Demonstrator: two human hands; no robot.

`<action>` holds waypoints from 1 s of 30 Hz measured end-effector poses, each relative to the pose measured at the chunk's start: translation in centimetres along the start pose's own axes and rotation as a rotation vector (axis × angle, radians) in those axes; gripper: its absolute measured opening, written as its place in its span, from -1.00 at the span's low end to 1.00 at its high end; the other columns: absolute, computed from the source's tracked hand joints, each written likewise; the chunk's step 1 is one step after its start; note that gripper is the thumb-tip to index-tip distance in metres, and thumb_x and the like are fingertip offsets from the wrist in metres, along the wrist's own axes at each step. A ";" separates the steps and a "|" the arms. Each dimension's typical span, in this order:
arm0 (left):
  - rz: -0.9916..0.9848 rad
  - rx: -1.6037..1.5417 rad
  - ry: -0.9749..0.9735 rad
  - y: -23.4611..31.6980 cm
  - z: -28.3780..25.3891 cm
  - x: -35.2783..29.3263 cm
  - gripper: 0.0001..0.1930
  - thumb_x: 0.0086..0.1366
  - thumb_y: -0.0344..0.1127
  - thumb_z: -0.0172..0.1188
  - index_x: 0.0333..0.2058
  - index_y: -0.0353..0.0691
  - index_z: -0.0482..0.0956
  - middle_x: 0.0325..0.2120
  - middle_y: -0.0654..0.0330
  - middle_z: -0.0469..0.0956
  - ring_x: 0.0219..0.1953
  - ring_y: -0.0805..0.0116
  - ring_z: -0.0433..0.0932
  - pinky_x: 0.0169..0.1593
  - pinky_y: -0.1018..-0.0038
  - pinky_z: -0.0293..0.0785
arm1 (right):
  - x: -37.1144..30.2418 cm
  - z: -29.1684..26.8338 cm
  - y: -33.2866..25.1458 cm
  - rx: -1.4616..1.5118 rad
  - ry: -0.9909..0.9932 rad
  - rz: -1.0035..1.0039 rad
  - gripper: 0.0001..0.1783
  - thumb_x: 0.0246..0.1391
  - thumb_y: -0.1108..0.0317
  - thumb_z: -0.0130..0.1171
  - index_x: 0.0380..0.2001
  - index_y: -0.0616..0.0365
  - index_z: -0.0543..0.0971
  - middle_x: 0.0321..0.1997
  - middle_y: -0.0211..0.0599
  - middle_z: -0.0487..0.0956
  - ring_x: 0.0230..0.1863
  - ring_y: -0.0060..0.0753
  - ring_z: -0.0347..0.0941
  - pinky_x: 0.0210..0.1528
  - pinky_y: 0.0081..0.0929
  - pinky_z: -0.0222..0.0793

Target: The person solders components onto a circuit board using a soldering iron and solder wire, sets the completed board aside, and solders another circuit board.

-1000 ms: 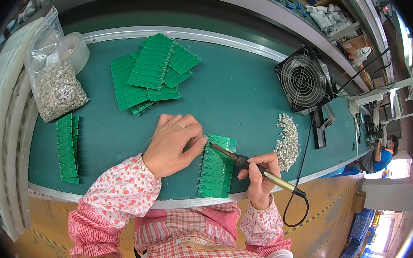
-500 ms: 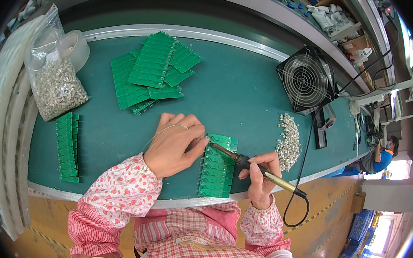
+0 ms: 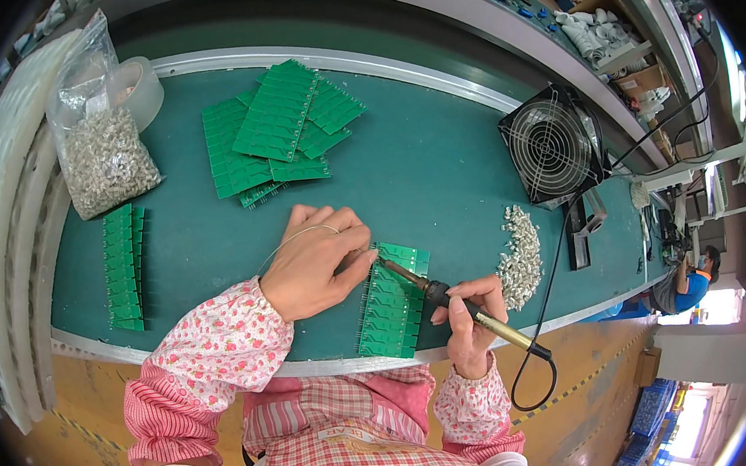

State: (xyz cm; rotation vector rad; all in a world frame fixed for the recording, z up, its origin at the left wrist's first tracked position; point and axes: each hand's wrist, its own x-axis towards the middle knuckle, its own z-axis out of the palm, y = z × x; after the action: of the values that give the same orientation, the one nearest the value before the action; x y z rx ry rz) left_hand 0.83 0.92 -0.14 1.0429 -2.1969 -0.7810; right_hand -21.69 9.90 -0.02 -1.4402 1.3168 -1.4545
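My right hand [image 3: 474,320] grips a soldering iron [image 3: 505,331] with a black collar and a brass-coloured handle. Its tip points up and left, at the upper left edge of a green circuit board panel [image 3: 389,319] lying at the table's near edge. My left hand [image 3: 318,263] is closed beside that same corner, thumb and forefinger pinched close to the iron's tip. A thin solder wire [image 3: 290,238] arcs over the back of this hand; its end between the fingers is hidden.
Green panels [image 3: 277,122] lie piled at the back, and more [image 3: 122,270] at left near a bag of small metal parts [image 3: 109,162] and a tape roll [image 3: 145,93]. Loose parts [image 3: 521,261] form a heap at right, before a fan [image 3: 552,144]. The iron's cord [image 3: 559,262] crosses there.
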 end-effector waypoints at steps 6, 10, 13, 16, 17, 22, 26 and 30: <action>-0.028 -0.046 0.027 -0.3 0.0 0.0 -0.84 0.26 -0.27 0.15 -0.46 -0.19 0.47 -0.44 0.21 0.42 -0.33 0.18 0.41 -0.07 0.26 0.18 | 0.0 0.0 0.0 -0.002 0.009 -0.002 -0.87 0.11 0.51 0.14 -0.32 0.34 0.43 -0.49 -0.21 0.56 -0.57 -0.54 0.53 -0.52 -0.62 0.44; -0.027 -0.047 0.041 0.2 -0.7 0.1 -0.90 0.25 -0.37 0.15 -0.42 -0.23 0.48 -0.40 0.20 0.46 -0.32 0.18 0.43 -0.09 0.32 0.19 | -0.3 -0.2 0.0 -0.024 0.027 -0.039 -0.89 0.10 0.52 0.14 -0.30 0.32 0.45 -0.46 -0.21 0.57 -0.58 -0.51 0.54 -0.52 -0.62 0.45; 0.025 0.049 0.115 1.4 -0.8 -0.3 -0.93 0.23 -0.40 0.15 -0.41 -0.23 0.47 -0.39 0.19 0.47 -0.31 0.17 0.43 -0.08 0.30 0.21 | -0.8 -0.1 -0.3 -0.084 0.065 -0.082 -0.88 0.09 0.54 0.17 -0.27 0.27 0.50 -0.45 -0.23 0.54 -0.56 -0.47 0.53 -0.50 -0.59 0.44; 0.148 0.090 0.153 4.1 -0.1 -2.0 -0.95 0.22 -0.36 0.18 -0.38 -0.16 0.50 -0.36 0.23 0.46 -0.33 0.21 0.45 -0.03 0.24 0.22 | -0.5 -0.1 -1.4 -0.316 -0.018 -0.202 -0.80 0.01 0.55 0.27 -0.24 0.17 0.59 -0.45 -0.25 0.49 -0.52 -0.41 0.48 -0.48 -0.52 0.41; 0.145 0.097 0.152 4.8 0.3 -2.8 -0.95 0.22 -0.36 0.18 -0.38 -0.16 0.50 -0.36 0.23 0.46 -0.33 0.21 0.45 -0.03 0.24 0.22 | -0.4 0.0 -1.6 -0.509 -0.112 -0.301 -0.75 -0.04 0.55 0.33 -0.23 0.10 0.63 -0.45 -0.26 0.46 -0.50 -0.37 0.45 -0.47 -0.49 0.39; 0.060 -0.052 0.143 6.5 2.7 -5.4 -0.89 0.18 -0.31 0.29 -0.39 -0.12 0.53 -0.37 0.28 0.48 -0.34 0.27 0.46 -0.03 0.25 0.21 | -1.6 -0.2 -1.0 -0.609 -0.236 -0.374 -0.66 -0.25 0.38 0.48 -0.30 -0.14 0.67 -0.35 -0.36 0.36 -0.39 -0.32 0.39 -0.41 -0.38 0.35; -0.051 0.199 0.202 6.2 2.2 -7.4 -0.82 0.06 -0.28 0.37 -0.48 -0.13 0.51 -0.35 0.32 0.50 -0.23 0.26 0.47 0.04 0.17 0.18 | -1.2 -1.3 -1.8 -0.724 -0.329 -0.463 -0.70 -0.19 0.35 0.43 -0.29 -0.17 0.66 -0.35 -0.37 0.36 -0.34 -0.28 0.40 -0.37 -0.35 0.36; 0.011 0.483 0.279 7.2 1.1 -7.8 -0.75 -0.04 -0.26 0.41 -0.62 -0.11 0.46 -0.37 0.35 0.49 -0.13 0.25 0.43 0.17 0.00 0.08 | -0.9 -1.7 -1.8 -0.749 -0.412 -0.531 -0.68 -0.16 0.37 0.39 -0.24 -0.20 0.65 -0.34 -0.38 0.38 -0.32 -0.26 0.41 -0.37 -0.33 0.35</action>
State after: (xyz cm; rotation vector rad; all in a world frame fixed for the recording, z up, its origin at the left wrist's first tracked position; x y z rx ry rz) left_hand 0.78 11.31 2.30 1.2759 -2.1856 -0.0794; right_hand -22.89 11.49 1.69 -2.5712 1.3182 -0.8692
